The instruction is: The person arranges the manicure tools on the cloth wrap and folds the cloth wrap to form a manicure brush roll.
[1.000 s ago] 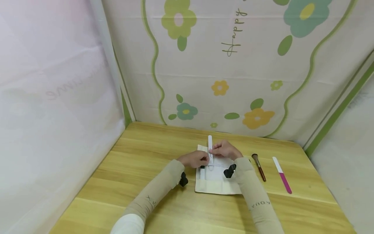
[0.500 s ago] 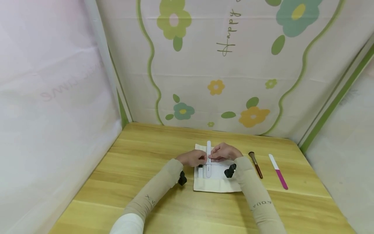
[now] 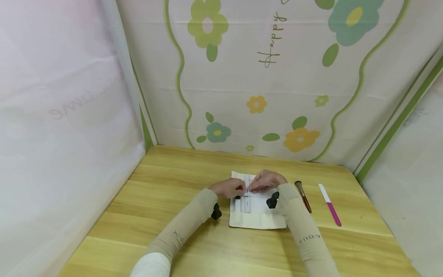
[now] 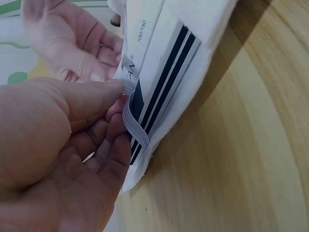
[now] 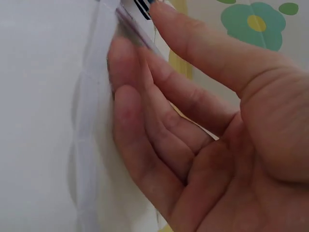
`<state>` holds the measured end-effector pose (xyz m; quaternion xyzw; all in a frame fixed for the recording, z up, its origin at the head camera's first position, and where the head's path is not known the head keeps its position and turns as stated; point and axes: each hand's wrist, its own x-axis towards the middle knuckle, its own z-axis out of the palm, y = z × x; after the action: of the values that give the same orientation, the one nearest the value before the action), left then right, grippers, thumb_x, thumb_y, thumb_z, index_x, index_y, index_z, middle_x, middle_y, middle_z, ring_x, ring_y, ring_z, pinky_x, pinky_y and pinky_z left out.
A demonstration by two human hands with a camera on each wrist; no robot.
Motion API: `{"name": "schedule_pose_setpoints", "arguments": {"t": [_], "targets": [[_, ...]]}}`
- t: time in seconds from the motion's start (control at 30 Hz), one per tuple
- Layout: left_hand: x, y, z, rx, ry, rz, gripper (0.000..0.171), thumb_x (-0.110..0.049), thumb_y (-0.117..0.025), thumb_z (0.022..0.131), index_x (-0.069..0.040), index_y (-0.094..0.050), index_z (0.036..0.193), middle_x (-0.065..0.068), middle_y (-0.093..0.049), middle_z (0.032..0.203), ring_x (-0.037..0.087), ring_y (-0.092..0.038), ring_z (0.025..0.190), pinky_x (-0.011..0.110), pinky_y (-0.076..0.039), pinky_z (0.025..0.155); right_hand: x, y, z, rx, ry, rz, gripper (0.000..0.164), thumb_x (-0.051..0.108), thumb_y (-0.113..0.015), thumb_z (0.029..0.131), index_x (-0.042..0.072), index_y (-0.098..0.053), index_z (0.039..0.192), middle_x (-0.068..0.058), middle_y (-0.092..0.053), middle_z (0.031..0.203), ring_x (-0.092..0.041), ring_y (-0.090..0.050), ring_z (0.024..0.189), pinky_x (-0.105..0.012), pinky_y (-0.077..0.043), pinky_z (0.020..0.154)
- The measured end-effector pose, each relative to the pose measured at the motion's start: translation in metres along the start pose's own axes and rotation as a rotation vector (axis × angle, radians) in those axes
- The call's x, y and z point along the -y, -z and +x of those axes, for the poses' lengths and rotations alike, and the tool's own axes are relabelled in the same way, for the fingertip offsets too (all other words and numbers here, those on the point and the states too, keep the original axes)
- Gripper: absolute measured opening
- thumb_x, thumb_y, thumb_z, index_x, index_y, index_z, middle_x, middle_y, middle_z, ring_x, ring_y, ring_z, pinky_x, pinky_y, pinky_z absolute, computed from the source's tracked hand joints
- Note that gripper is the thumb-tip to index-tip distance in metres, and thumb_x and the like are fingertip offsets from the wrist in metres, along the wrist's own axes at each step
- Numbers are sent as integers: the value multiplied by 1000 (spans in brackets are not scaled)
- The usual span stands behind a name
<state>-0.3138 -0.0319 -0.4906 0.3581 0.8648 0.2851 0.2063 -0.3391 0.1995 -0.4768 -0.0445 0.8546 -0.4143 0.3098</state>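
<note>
A cream cloth roll-up pouch (image 3: 257, 222) lies unfolded on the table. My left hand (image 3: 230, 188) pinches its white elastic band (image 4: 133, 121) between thumb and fingers, lifting it in a loop. A white nail file (image 3: 247, 204), printed 100/180, runs lengthwise under the band. My right hand (image 3: 265, 181) pinches the file's edge, thumb on one side and fingers on the other, in the right wrist view (image 5: 159, 96). To the file's left, a flat white piece with black stripes (image 4: 169, 72) lies under the same band.
Right of the pouch, a makeup brush (image 3: 303, 196) with a reddish-brown handle lies on the wooden table (image 3: 194, 246). Beyond it is a white and magenta nail file (image 3: 330, 204). A flower-print cloth (image 3: 235, 77) hangs behind the table's back edge.
The white nail file has slid down toward me through the band, and its top end now sits within the pouch. My right hand has lowered with it; my left hand stays at the band.
</note>
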Motion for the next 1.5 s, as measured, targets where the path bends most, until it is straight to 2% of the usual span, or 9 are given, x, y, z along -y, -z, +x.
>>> {"name": "schedule_pose_setpoints", "arguments": {"t": [0.13,0.27,0.47,0.67,0.83,1.03,1.27,1.5], "targets": [[1,0,-1,-5,-1,14,14,-14,-57,110,-9,-67,101,-4,-59,89,7,-53,80,20,-45,76,6,1,3,-92,29,1,22,22,-82,94,2,-83,101,-11,-82,91,-15,-78,80,-31,-63,77],[1,0,-1,-6,-1,26,14,-15,-57,110,-11,-66,100,-5,-58,90,7,-53,81,20,-45,77,9,0,11,-169,7,21,19,20,-83,93,1,-82,96,-12,-82,86,-16,-79,75,-29,-61,72],[1,0,0,-4,-4,29,14,-15,-57,110,-11,-66,100,-5,-58,89,6,-53,82,20,-45,78,10,-6,20,-206,-20,80,13,13,-83,92,1,-83,93,-11,-81,83,-16,-79,72,-25,-60,66],[0,-1,1,-7,-9,33,14,-15,-57,110,-11,-67,100,-6,-58,89,6,-52,82,20,-44,78,11,-8,21,-227,-34,91,10,11,-80,93,1,-82,96,-7,-81,82,-11,-75,70,-23,-58,66],[-1,0,0,3,3,8,14,-14,-56,110,-10,-66,101,-6,-57,89,6,-52,81,20,-44,77,9,-5,20,-208,-9,110,14,12,-76,97,0,-80,103,-6,-80,85,-10,-72,72,-23,-59,69],[-1,0,-2,6,9,-11,15,-13,-55,110,-8,-67,102,-5,-57,89,7,-51,80,20,-44,76,5,-5,17,-153,13,159,16,7,-75,97,-4,-78,107,-7,-81,90,-11,-75,73,-25,-61,71],[-1,0,-1,0,14,-2,15,-15,-56,110,-11,-66,99,-5,-57,88,8,-52,81,21,-44,77,-2,-5,15,-73,-37,204,13,5,-75,96,-2,-79,107,-7,-81,89,-11,-76,76,-24,-62,71],[-1,-1,-1,-3,15,17,14,-15,-57,110,-12,-66,99,-4,-56,88,8,-53,82,22,-44,78,-3,-5,8,-16,-68,174,13,9,-76,96,1,-80,106,-7,-82,91,-11,-76,77,-22,-61,71]]}}
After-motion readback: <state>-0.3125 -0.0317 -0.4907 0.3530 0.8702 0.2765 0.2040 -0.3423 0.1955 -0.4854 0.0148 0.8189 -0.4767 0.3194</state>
